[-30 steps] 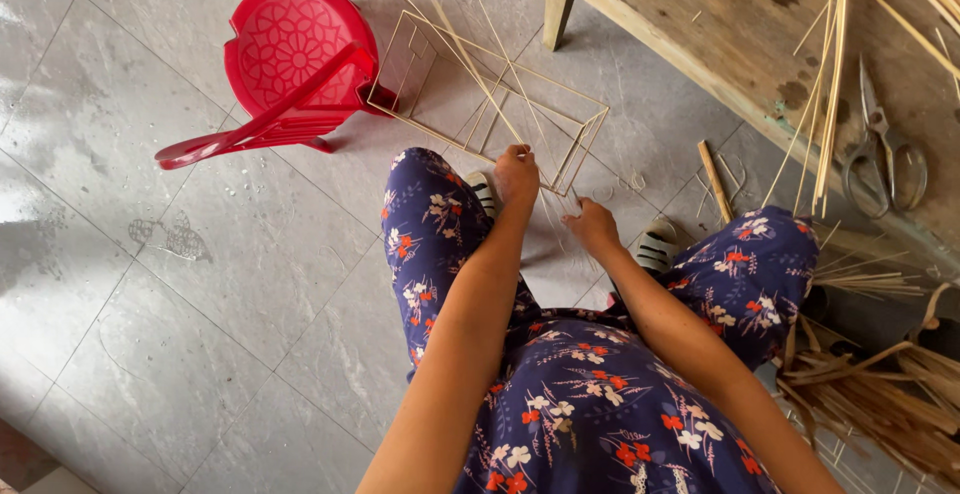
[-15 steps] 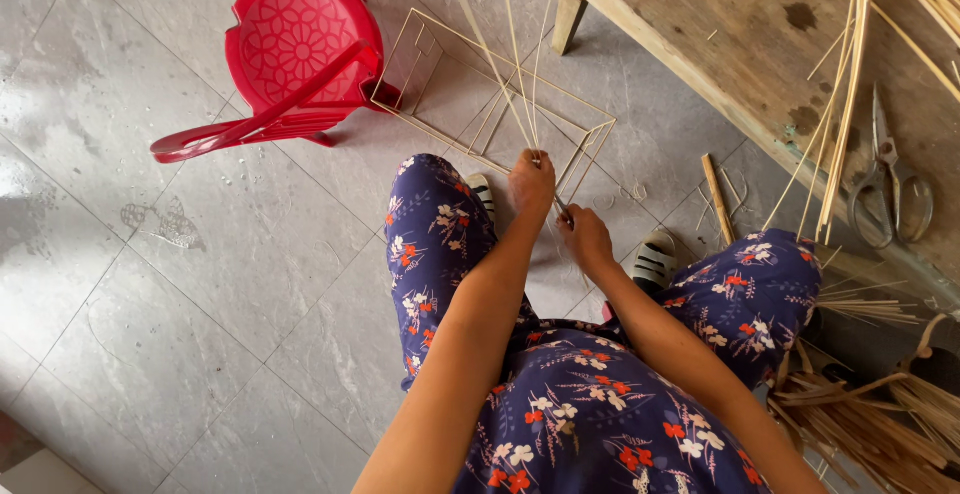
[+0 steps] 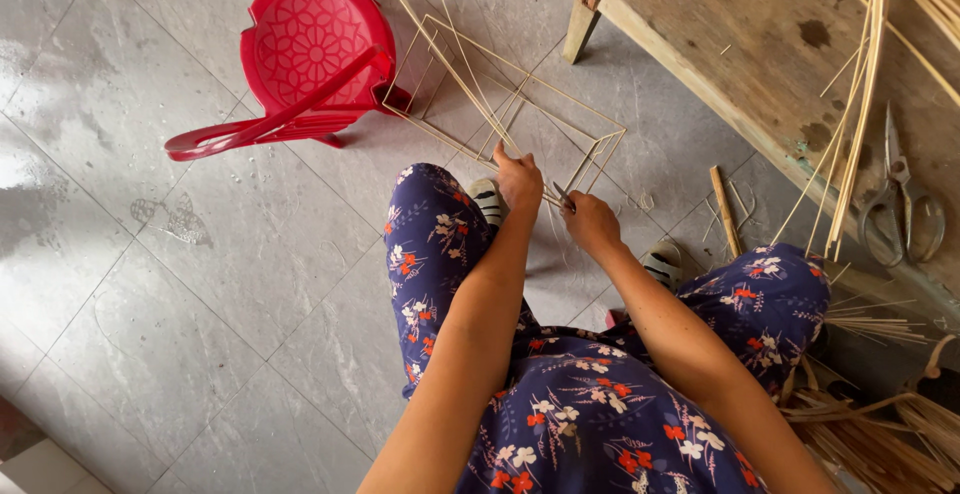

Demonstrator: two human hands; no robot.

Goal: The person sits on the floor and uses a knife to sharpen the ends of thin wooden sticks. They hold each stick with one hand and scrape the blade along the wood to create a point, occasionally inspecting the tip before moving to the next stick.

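Both my hands are closed on a strip frame point(image 3: 505, 114) lying on the floor point(image 3: 150, 284) by a tipped red chair point(image 3: 300, 64), left hand point(image 3: 518, 179) gripping its near edge, right hand point(image 3: 590, 222) pinching beside it, with scissors point(image 3: 900, 204) on the desk point(image 3: 740, 44) further right.

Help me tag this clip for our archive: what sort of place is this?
Probably a home craft workspace for bamboo or cane work: a rough wooden workbench holding metal shears, loose pale bamboo strips, and a thin stick frame on the grey tiled floor.
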